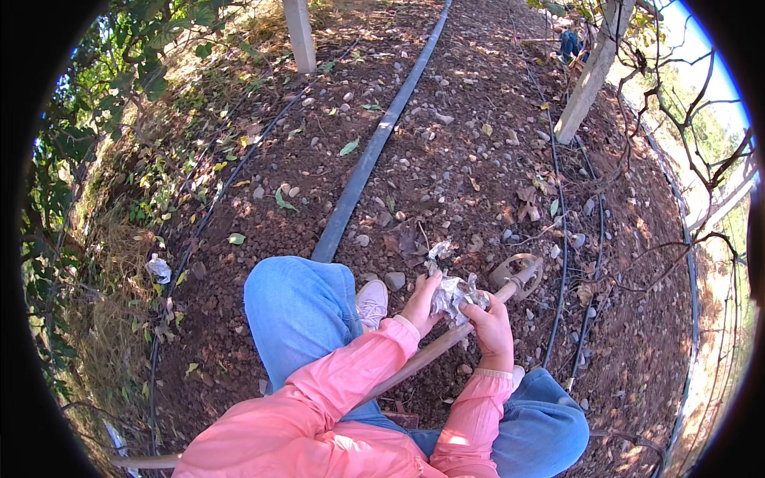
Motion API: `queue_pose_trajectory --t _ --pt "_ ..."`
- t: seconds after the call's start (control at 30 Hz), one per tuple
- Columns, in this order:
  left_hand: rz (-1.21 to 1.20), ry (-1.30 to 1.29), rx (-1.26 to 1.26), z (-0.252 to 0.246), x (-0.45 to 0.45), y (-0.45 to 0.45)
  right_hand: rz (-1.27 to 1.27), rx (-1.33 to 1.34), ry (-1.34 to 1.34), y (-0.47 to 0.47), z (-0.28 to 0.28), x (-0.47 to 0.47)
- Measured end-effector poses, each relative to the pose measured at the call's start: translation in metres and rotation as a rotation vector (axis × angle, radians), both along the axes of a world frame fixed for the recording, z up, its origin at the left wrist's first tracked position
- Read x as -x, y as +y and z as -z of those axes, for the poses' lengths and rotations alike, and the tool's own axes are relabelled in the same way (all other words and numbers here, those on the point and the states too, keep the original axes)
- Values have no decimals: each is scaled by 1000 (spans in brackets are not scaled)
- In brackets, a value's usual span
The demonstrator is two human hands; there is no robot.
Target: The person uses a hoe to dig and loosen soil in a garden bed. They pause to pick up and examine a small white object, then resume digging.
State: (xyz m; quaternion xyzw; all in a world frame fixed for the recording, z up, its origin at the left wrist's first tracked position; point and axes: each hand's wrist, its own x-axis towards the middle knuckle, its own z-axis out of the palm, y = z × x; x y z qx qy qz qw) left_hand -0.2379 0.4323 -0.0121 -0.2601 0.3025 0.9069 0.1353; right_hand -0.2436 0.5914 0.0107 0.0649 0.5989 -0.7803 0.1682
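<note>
A crumpled, whitish-grey sheet (455, 299), perhaps dirty plastic film, is bunched between my two hands. My left hand (423, 300) grips its left side, and a torn piece sticks up beyond the fingertips. On the right edge, my right hand (493, 328) pinches it between thumb and fingers. Beneath my forearms a wooden tool handle (427, 355) runs diagonally across my lap. Its far end meets a curved metal head (519, 278), likely a hoe's, resting near the ground just past my right hand.
A flat dark hose (382, 134) stretches away over stony soil. Thin drip lines (559, 239) run along both sides. Concrete posts (588, 83) and bare vines (699, 125) stand at right. Another white scrap (158, 268) lies left. Blue clothing (569, 45) shows far off, possibly a person.
</note>
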Motion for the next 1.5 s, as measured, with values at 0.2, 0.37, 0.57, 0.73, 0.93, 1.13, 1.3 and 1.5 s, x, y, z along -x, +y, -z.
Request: queue_pose_trajectory --t 0.2,0.37,0.57,0.73,0.93,1.13,1.3,1.5 --pt "-14 234 172 19 -3 10 106 57 -43 -3 3 3" --pt "12 260 336 27 -7 11 167 -27 -51 -9 6 5" --pt "20 278 645 53 -1 9 172 -503 36 -17 7 3" --pt "59 352 852 73 1 11 175 -901 280 -24 -8 -7" --pt "45 238 498 54 5 6 193 -949 498 -36 -23 -13" --pt "250 15 26 18 0 -6 217 -724 238 -27 -38 -12" --pt "267 -83 95 11 1 -2 220 -846 345 -27 -49 -17" --pt "124 214 460 42 2 1 165 -1000 552 -41 -47 -24"
